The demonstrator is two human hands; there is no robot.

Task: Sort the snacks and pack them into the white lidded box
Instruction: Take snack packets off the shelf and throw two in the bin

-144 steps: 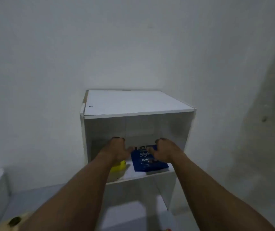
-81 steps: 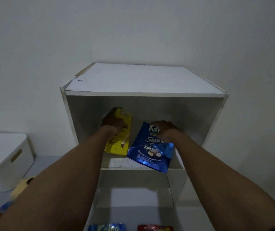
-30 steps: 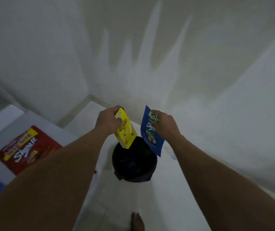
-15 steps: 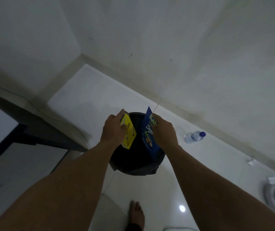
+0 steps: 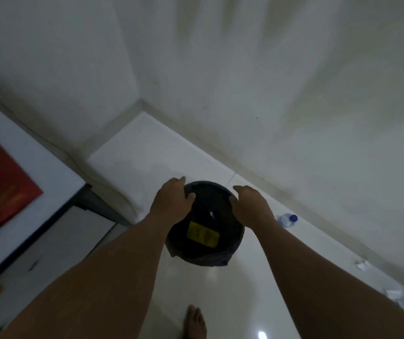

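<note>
Two bare hands hover over a round black bin (image 5: 204,243) lined with a dark bag, standing on a glossy white tiled floor (image 5: 147,152) at the centre of the frame. The left hand (image 5: 170,204) is at the bin's left rim, fingers loosely curled and holding nothing; the right hand (image 5: 251,206) hangs over the right rim, fingers relaxed and slightly apart, also empty. Inside the bin, in its lower half, a yellow snack packet (image 5: 203,234) lies flat. At the left edge of the frame a red snack bag (image 5: 0,189) rests on a white surface (image 5: 37,162). A small plastic bottle (image 5: 287,220) with a blue cap lies on the floor just right of the right wrist, near the wall. A bare foot (image 5: 195,322) shows at the bottom centre.
</note>
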